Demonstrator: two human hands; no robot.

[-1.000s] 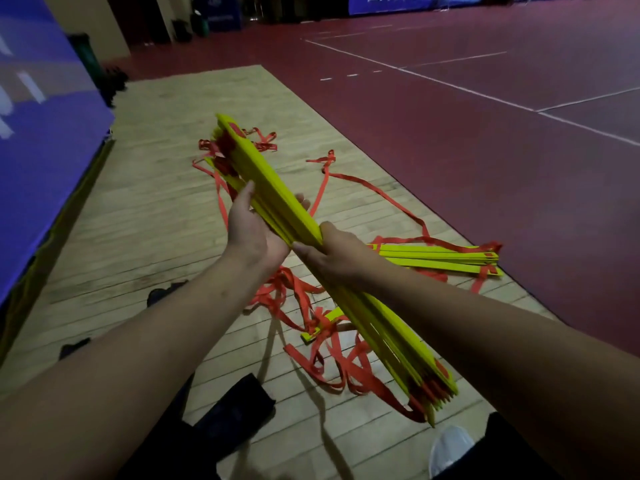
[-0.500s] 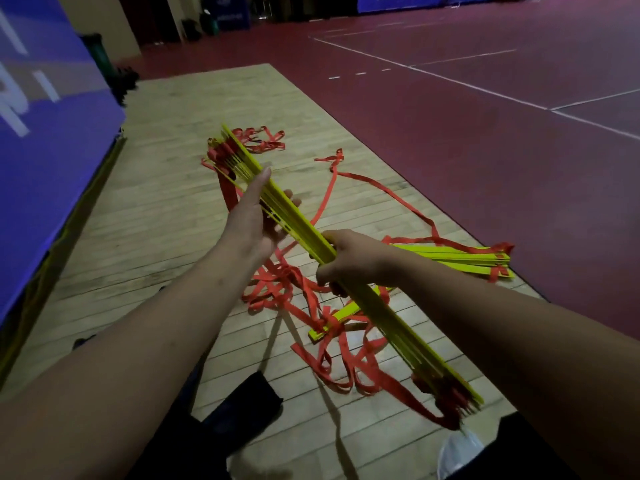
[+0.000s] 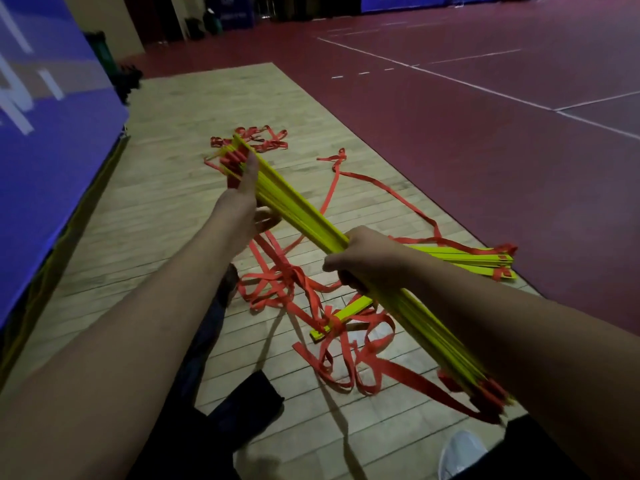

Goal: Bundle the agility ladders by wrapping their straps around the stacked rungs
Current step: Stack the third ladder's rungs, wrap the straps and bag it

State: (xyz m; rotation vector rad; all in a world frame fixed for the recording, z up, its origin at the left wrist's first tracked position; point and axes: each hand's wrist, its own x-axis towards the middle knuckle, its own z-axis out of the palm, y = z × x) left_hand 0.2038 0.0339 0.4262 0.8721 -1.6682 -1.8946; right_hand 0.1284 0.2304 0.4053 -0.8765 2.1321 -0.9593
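Sliding up the bundle, my left hand has gone from the mid-section to the far end, while my right hand has kept its place at the middle and the stack has dropped a little lower.

That right hand is clenched round the stacked rungs, fingers wrapped underneath, carrying the weight. The left is not gripping: its fingers lie straight along the near side of the yellow slats, pressing them flush where the red strap ends bunch. What looks like the thumb tucks under the stack, though I can't be sure.

I judge the step in hand to be squaring the rungs before any wrap goes on. To do it well, I would keep the right clamp firm so the slats cannot fan out. I would then tap or press the far ends level with the flat left palm and pick up a strap only once the edges line up. The near end by my right forearm looks splayed, so it needs the same attention.

The held bundle runs diagonally from that far end, through the right fist, down to the lower right. Its straps hang loose from the held bundle into a tangle on the wooden floor, directly beneath my hands. In that tangle lies a loose rung. A second stack lies on the boards beyond my right wrist, near the edge of the red court. A white shoe shows at the bottom.
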